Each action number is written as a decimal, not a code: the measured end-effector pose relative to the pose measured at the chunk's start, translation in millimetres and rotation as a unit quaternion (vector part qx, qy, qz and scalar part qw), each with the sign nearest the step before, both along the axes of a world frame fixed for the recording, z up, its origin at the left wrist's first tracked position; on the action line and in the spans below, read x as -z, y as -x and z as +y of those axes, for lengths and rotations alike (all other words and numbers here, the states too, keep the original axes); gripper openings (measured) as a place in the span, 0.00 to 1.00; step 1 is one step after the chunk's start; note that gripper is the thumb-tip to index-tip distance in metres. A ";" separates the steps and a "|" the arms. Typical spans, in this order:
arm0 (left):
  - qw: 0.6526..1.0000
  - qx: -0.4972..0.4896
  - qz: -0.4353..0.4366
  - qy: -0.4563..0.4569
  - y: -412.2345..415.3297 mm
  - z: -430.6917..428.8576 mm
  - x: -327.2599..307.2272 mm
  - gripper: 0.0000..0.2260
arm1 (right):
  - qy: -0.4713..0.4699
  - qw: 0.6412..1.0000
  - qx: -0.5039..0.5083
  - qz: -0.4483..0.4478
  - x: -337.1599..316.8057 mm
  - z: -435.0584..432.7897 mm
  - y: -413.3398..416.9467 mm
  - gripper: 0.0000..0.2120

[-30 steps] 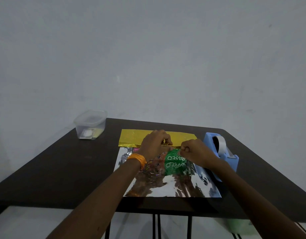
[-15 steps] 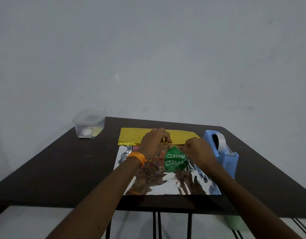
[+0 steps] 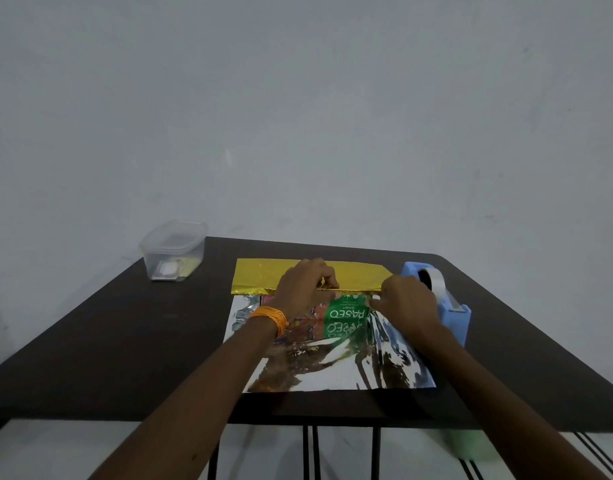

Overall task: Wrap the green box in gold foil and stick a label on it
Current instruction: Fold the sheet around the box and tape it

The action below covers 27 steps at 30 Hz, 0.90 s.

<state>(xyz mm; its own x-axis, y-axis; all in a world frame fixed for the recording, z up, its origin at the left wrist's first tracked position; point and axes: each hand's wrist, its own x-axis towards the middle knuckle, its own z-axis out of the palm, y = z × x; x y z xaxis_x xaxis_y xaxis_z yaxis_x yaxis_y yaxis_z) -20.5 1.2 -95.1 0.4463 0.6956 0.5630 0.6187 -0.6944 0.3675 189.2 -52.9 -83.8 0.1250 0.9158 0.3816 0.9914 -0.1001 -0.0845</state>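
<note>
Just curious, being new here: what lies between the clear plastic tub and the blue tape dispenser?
In the head view: the gold foil, far flap folded over, with the left hand and right hand pinching its fold.

Green box (image 3: 348,311) half hidden beneath left hand (image 3: 303,289) and right hand (image 3: 407,303); tub (image 3: 173,249) contents blurred — unclear.

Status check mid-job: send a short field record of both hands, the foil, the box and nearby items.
Gold foil sheet: silver side up on dark table, far edge folded over
Left hand: pinches the folded far edge
Right hand: pinches the same fold, right end
Green printed box: lies on foil, uncovered
Blue tape dispenser: right of foil
Clear plastic tub: far left
</note>
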 end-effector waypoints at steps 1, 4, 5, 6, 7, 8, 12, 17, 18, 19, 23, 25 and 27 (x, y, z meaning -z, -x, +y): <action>1.000 -0.001 0.001 -0.001 0.6 0.4 0.2 0.07 | 0.000 1.000 -0.011 -0.001 -3.1 0.3 4.6 0.23; 1.000 0.001 0.002 -0.001 0.0 0.9 0.1 0.06 | 0.010 0.999 -0.030 0.000 -12.3 3.8 9.2 0.25; 1.000 0.003 0.002 0.000 -0.2 0.6 0.2 0.06 | 0.010 0.999 -0.031 0.011 -13.9 5.8 7.5 0.27; 1.000 0.004 0.003 0.003 -0.7 0.6 0.2 0.06 | 0.011 0.999 -0.034 0.025 -15.5 7.3 5.6 0.28; 1.000 0.004 0.004 0.004 -0.3 0.8 0.1 0.06 | 0.015 0.999 -0.036 0.036 -17.1 7.4 3.2 0.28; 1.000 0.004 0.005 0.006 -0.1 1.2 -0.2 0.06 | 0.024 0.998 -0.032 0.037 -18.6 6.5 1.0 0.28; 1.000 0.003 0.010 0.005 1.5 2.4 -0.8 0.06 | 0.038 0.997 0.017 -0.059 -15.7 -1.8 -6.7 0.13; 0.999 -0.003 0.045 -0.015 -1.1 0.6 -1.6 0.06 | 0.003 1.000 -0.019 -0.002 -16.9 -19.6 -12.9 0.15; 0.998 -0.009 0.059 -0.026 -3.4 -0.7 -3.1 0.06 | -0.025 0.999 -0.029 0.001 -21.6 -25.7 -13.9 0.12; 0.996 -0.022 0.079 -0.040 -5.6 -2.1 -4.3 0.06 | -0.057 0.998 -0.034 0.001 -26.1 -30.9 -15.5 0.11; 0.974 -0.096 0.166 -0.119 -20.3 -13.1 -7.6 0.11 | -0.141 0.986 0.012 0.092 -43.3 -52.1 -47.1 0.14; 0.969 -0.118 0.151 -0.154 -25.2 -18.2 -6.2 0.15 | -0.139 0.974 0.055 0.170 -46.2 -58.9 -73.2 0.14; 0.977 -0.107 0.098 -0.154 -34.6 -24.5 -7.0 0.17 | -0.098 0.960 0.074 0.253 -43.2 -67.2 -95.0 0.19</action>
